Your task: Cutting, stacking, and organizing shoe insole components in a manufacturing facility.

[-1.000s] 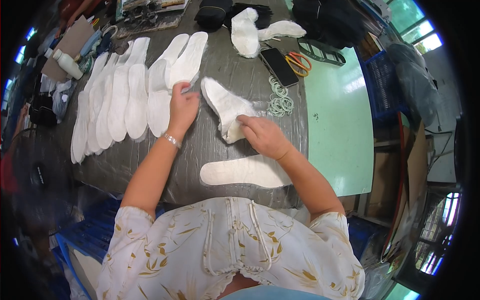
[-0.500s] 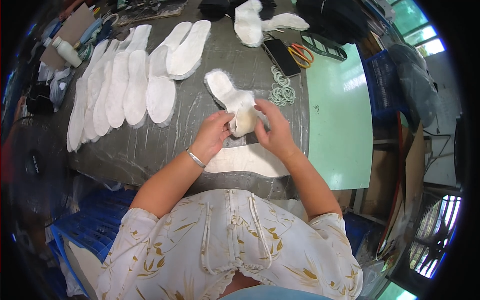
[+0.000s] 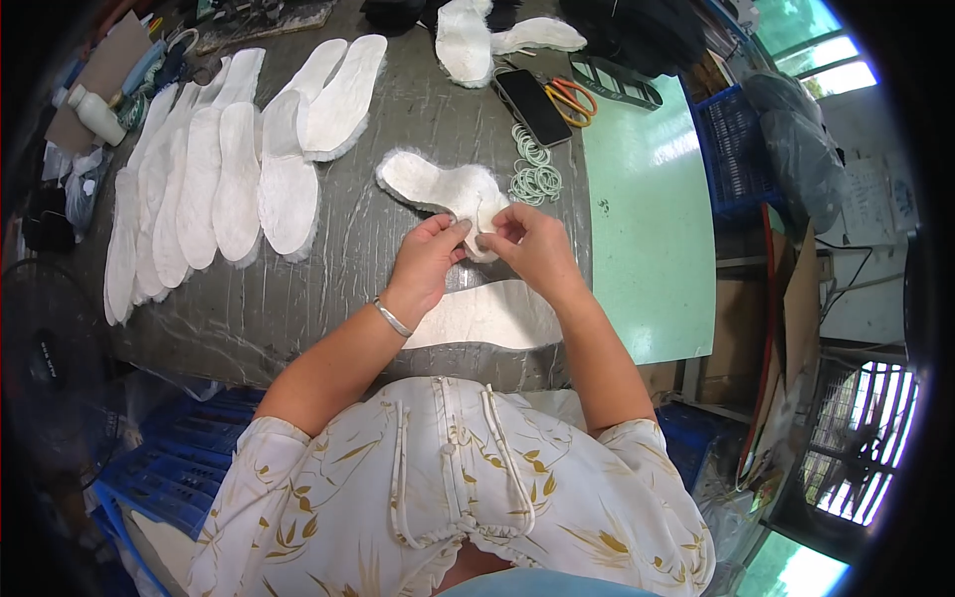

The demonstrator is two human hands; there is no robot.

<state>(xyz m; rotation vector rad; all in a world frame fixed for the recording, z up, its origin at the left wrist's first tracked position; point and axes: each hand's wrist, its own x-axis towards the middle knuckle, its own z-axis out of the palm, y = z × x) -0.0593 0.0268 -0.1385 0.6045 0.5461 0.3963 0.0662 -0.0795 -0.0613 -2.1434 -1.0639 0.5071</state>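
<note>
A white fleecy insole [image 3: 428, 182] is held up over the table, bent, with its far end pointing away to the left. At its near end the material is folded, and my left hand [image 3: 426, 261] pinches the left side there. My right hand [image 3: 537, 249] grips the right side of the same end, thumb and fingers brought together. The fingers partly hide the fold. Just below both hands a flat cream insole [image 3: 485, 316] lies near the table's front edge, partly covered by my left wrist and right forearm.
Rows of white insoles [image 3: 237, 204] lie at the left. Pale green rings [image 3: 535, 183], a black phone [image 3: 534, 107] and orange-handled scissors [image 3: 574, 97] lie beyond my right hand. More fleecy insoles [image 3: 464, 45] lie at the back. A green sheet [image 3: 647, 229] covers the right side.
My right hand's fingers have closed onto the insole's near end, where they were spread before. The insole's far end has swung leftward and lower. The whole view has shifted slightly.
</note>
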